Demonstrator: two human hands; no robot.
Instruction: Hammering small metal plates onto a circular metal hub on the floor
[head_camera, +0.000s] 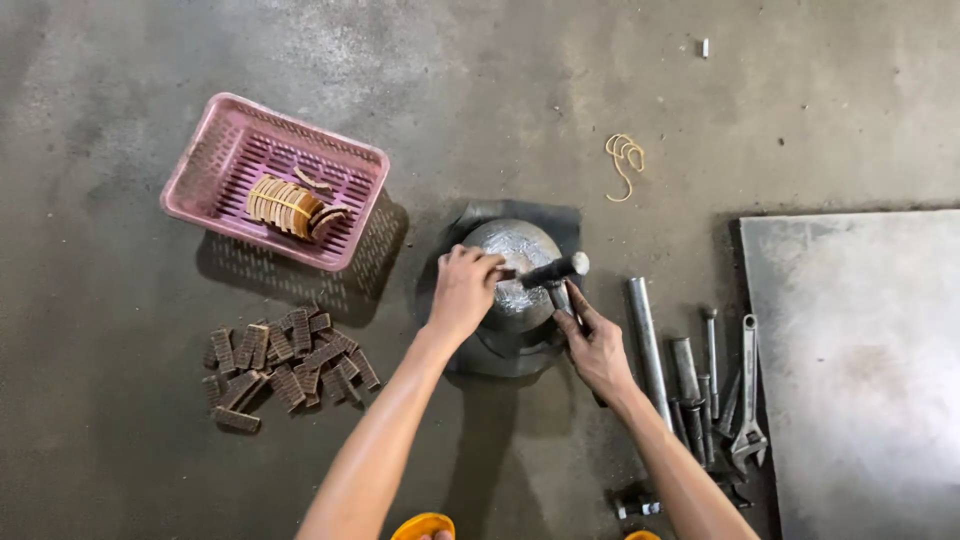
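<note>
While the left hand (464, 290) pinches a small piece on the round metal block (515, 272), the right hand (597, 350) grips the hammer (556, 271), head directly right of it.

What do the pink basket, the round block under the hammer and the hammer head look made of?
Pink basket: moulded plastic, matte, with slotted lattice walls. Round block: likely steel, its top bright and pitted. Hammer head: dark metal with a polished striking face.

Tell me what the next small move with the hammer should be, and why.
Probably a short, light tap down onto the small piece. The left hand pins it on the round metal block, and the right hand holds the hammer poised beside it, close to the fingers.
</note>
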